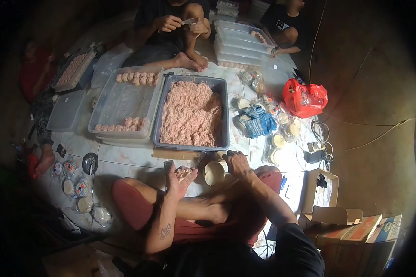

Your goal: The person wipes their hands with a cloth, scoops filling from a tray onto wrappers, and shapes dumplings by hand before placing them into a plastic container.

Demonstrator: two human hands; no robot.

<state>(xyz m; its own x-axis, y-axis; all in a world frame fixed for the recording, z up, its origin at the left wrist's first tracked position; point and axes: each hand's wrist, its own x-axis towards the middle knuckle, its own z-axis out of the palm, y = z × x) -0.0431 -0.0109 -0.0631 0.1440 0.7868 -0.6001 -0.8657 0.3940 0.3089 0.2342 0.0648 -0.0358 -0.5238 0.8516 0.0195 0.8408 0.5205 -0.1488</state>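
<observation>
My left hand (pixel 182 179) is palm up with some pink minced filling on it and something flat and dark at its thumb side. My right hand (pixel 237 162) has its fingers curled around a dark object, hard to make out, above the floor. Between the hands lies a stack of round pale wrappers (pixel 214 173). Just beyond them stands a grey tub (pixel 226 115) full of pink minced filling (pixel 189 111). To its left is a clear plastic tray (pixel 125 99) with shaped pieces in rows at its far and near edges.
A blue checked cloth (pixel 259 121), wrapper packs and a red plastic bag (pixel 305 98) are at the right. Stacked clear trays (pixel 240 48) stand at the back. Other people sit around. An ashtray (pixel 90 162) and more packs lie left; cardboard boxes (pixel 360 228) stand right.
</observation>
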